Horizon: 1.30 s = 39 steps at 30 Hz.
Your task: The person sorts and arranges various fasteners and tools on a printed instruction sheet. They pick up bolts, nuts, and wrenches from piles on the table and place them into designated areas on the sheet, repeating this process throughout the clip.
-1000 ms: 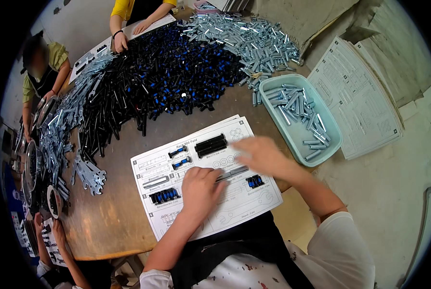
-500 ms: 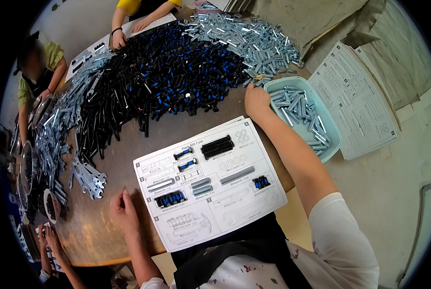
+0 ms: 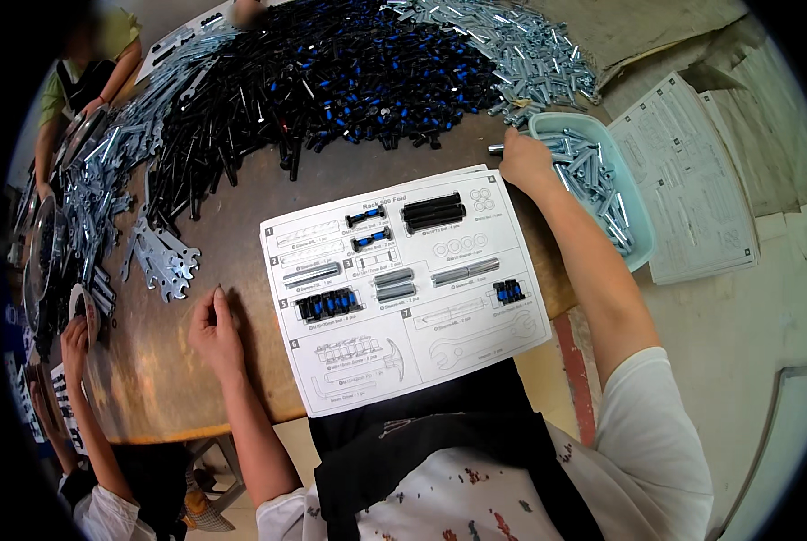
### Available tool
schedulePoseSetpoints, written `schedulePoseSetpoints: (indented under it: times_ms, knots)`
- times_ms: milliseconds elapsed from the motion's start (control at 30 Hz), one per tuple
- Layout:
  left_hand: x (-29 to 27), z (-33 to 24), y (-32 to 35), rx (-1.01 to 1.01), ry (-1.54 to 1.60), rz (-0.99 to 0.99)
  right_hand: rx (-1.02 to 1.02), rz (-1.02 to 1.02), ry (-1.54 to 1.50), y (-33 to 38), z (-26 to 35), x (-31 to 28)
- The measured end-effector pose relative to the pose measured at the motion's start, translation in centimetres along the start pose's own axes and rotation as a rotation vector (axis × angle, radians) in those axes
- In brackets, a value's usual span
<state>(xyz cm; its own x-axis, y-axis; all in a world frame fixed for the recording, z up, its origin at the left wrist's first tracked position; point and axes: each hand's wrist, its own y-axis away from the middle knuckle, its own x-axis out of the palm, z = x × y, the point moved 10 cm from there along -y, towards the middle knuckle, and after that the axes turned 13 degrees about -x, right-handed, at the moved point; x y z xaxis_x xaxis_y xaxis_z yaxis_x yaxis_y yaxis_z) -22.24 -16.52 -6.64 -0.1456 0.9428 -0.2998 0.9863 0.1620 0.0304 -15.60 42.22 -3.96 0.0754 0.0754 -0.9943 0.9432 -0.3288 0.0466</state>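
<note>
My right hand (image 3: 527, 164) is closed round a short silver metal sleeve (image 3: 495, 150), whose end pokes out on its left, beside the pale green tub (image 3: 635, 194) of similar sleeves. My left hand (image 3: 216, 335) hovers over the table left of the printed sheet, fingers curled and thumb pressed against them; whatever it holds, if anything, is hidden. The printed parts sheet (image 3: 475, 338) lies before me. On its outlines rest black bolts (image 3: 432, 213), blue-banded bolts (image 3: 328, 305), (image 3: 509, 291), and silver sleeves (image 3: 394, 284), (image 3: 465, 272).
A big heap of black bolts (image 3: 331, 81) spans the far table, with silver sleeves (image 3: 539, 59) on its right and flat wrenches (image 3: 161, 257) on its left. Stacked printed sheets (image 3: 683, 180) lie right of the tub. Co-workers' hands are at the left and far edges.
My right hand now shows a silver sleeve sticking out, and it sits slightly left of the tub's corner. The whole view has shifted. A co-worker's hand at lower left has risen toward a round dish.
</note>
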Motion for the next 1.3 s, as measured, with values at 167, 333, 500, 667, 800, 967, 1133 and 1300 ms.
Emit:
schedulePoseSetpoints:
  times_ms: [167,333,500,667,800,967,1133,1300]
  knots:
    - [-0.4,0.4,-0.4,0.093,-0.007,-0.030,-0.178,-0.156,0.151,0.3,1.7,-0.2]
    - [0.3,0.2,-0.6,0.059,-0.006,-0.006,-0.156,-0.317,0.065,1.2,0.4,-2.0]
    - [-1.3,-0.1,0.3,-0.054,0.050,-0.008,-0.352,-0.444,-0.488,6.9,5.4,-9.0]
    - [8.4,-7.9,10.2,0.013,0.111,0.384,-0.754,-0.161,-0.544,17.4,16.4,-7.7]
    - [16.7,-12.2,19.3,0.452,-0.265,0.749,-0.755,-0.005,-0.362,20.6,18.6,-3.3]
    - [18.9,-10.9,20.6,0.491,-0.489,0.660,-0.783,-0.333,-0.364,21.8,16.3,-6.5]
    - [18.3,-10.6,20.4,0.445,-0.471,0.671,-0.822,-0.320,-0.341,22.1,15.0,-5.8]
    - [19.9,-12.9,22.3,0.678,-0.417,0.682,-0.798,-0.295,-0.348,22.2,14.6,-5.5]
